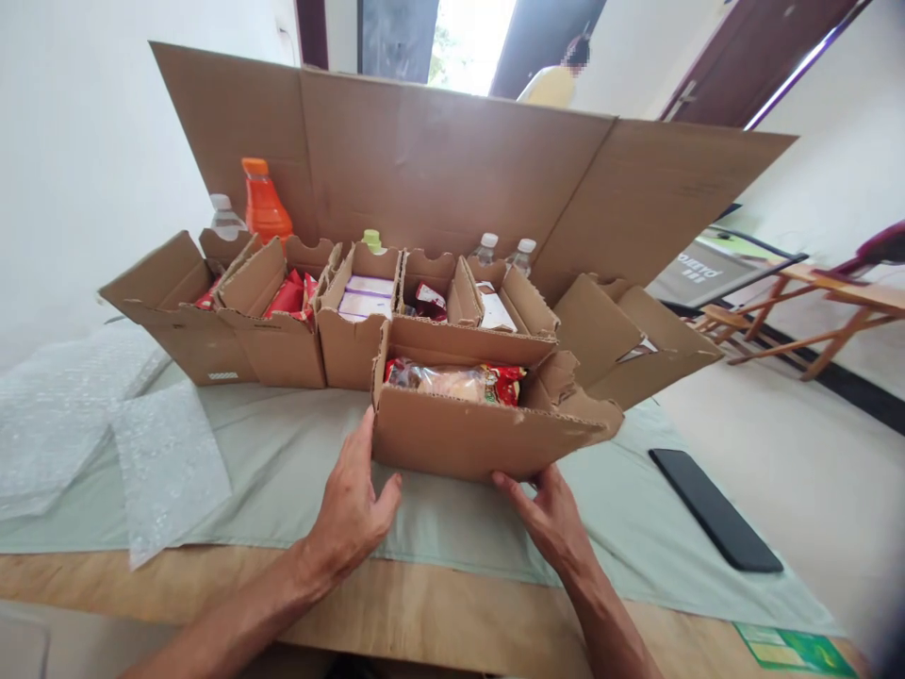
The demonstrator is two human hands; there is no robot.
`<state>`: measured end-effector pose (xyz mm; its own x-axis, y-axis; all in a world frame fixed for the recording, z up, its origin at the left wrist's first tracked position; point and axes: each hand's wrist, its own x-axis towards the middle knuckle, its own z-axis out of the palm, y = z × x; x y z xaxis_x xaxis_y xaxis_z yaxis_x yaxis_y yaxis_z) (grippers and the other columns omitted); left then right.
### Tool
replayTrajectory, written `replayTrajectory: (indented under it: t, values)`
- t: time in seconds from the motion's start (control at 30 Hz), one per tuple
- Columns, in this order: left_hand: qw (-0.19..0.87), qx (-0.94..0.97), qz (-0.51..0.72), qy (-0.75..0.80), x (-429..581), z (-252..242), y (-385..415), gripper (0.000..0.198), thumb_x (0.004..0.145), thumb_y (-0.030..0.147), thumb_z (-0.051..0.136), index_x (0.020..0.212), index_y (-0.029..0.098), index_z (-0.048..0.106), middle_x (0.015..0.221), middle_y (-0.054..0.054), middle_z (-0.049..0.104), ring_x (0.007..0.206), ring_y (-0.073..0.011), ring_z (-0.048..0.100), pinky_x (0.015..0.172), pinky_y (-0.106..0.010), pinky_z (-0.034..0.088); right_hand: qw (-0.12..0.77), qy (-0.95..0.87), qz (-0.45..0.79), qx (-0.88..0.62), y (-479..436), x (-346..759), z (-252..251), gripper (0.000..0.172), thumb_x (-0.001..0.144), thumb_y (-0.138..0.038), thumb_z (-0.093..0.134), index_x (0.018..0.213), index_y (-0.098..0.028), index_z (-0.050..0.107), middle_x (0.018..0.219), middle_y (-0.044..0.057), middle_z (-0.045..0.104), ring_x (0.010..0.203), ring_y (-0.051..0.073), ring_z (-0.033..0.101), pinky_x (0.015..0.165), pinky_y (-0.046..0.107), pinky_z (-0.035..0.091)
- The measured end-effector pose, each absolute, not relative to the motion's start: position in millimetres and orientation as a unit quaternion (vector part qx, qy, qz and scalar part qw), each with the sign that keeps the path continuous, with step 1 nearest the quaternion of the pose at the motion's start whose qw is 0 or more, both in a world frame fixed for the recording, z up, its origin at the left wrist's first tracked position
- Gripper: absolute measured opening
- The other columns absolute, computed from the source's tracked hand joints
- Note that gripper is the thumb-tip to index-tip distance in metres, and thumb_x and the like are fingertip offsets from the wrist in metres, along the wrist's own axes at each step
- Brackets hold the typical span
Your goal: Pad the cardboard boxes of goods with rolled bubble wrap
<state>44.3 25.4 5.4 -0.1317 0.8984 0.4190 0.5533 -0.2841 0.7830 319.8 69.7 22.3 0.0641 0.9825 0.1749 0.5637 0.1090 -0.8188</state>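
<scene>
An open cardboard box (467, 436) stands nearest me on the pale green cloth (283, 462), with snack packets (456, 380) inside. My left hand (352, 509) touches the box's left front corner, fingers stretched along its side, thumb apart. My right hand (548, 514) reaches under the box's lower right front edge, its fingers partly hidden against the cardboard. Behind it stands a row of several open boxes (279, 325) holding red packets and white cartons.
A tall cardboard sheet (452, 160) stands behind the row. An orange bottle (263, 203) and clear bottles (505, 253) stand at the back. Bubble wrap (106, 434) lies at left, a black phone (714, 509) at right. A person stands in the far doorway; wooden furniture (798, 311) at right.
</scene>
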Motion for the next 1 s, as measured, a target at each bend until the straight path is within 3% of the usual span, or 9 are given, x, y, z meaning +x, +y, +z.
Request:
replayTrajectory:
  t: [0.1, 0.23, 0.53, 0.87, 1.0]
  values:
    - [0.143, 0.653, 0.474, 0.573, 49, 1, 0, 0.075, 0.092, 0.021, 0.055, 0.162, 0.021, 0.028, 0.149, -0.019, 0.057, 0.138, -0.0339, 0.057, 0.112, -0.055, 0.052, 0.386, -0.625, 0.248, -0.631, 54, 327, 21, 0.048, 0.077, -0.064, 0.069, 0.097, -0.021, 0.066, 0.094, 0.012, 0.079, 0.085, 0.031, 0.072, 0.072, 0.04, 0.056]
    - [0.137, 0.64, 0.472, 0.591, 35, -1, -4, 0.07, 0.093, 0.024, 0.055, 0.159, 0.021, 0.031, 0.145, -0.019, 0.059, 0.133, -0.0341, 0.06, 0.109, -0.056, 0.054, 0.35, -0.649, 0.256, -0.625, 59, 316, 26, 0.048, 0.079, -0.064, 0.063, 0.098, -0.02, 0.065, 0.095, 0.014, 0.078, 0.078, 0.028, 0.069, 0.065, 0.038, 0.052]
    - [0.18, 0.63, 0.475, 0.588, 8, -4, 50, 0.083, 0.089, 0.024, 0.059, 0.164, 0.02, 0.025, 0.16, -0.02, 0.048, 0.144, -0.0357, 0.052, 0.119, -0.061, 0.043, 0.328, -0.683, 0.257, -0.6, 102, 284, 33, 0.044, 0.076, -0.063, 0.059, 0.094, -0.022, 0.054, 0.08, 0.009, 0.072, 0.069, 0.025, 0.064, 0.064, 0.038, 0.051]
    - [0.151, 0.643, 0.477, 0.581, 15, -7, 59, 0.086, 0.09, 0.021, 0.059, 0.166, 0.022, 0.02, 0.162, -0.019, 0.047, 0.147, -0.0346, 0.051, 0.118, -0.058, 0.047, 0.326, -0.681, 0.25, -0.606, 114, 286, 30, 0.044, 0.079, -0.062, 0.06, 0.097, -0.022, 0.055, 0.08, 0.007, 0.073, 0.064, 0.023, 0.063, 0.06, 0.037, 0.052]
    - [0.095, 0.676, 0.434, 0.587, 2, 1, 44, 0.087, 0.092, 0.021, 0.056, 0.167, 0.023, 0.013, 0.163, -0.019, 0.045, 0.146, -0.0336, 0.052, 0.115, -0.056, 0.05, 0.329, -0.691, 0.246, -0.596, 103, 296, 30, 0.055, 0.081, -0.062, 0.062, 0.116, -0.019, 0.06, 0.102, 0.012, 0.078, 0.079, 0.026, 0.071, 0.069, 0.039, 0.058]
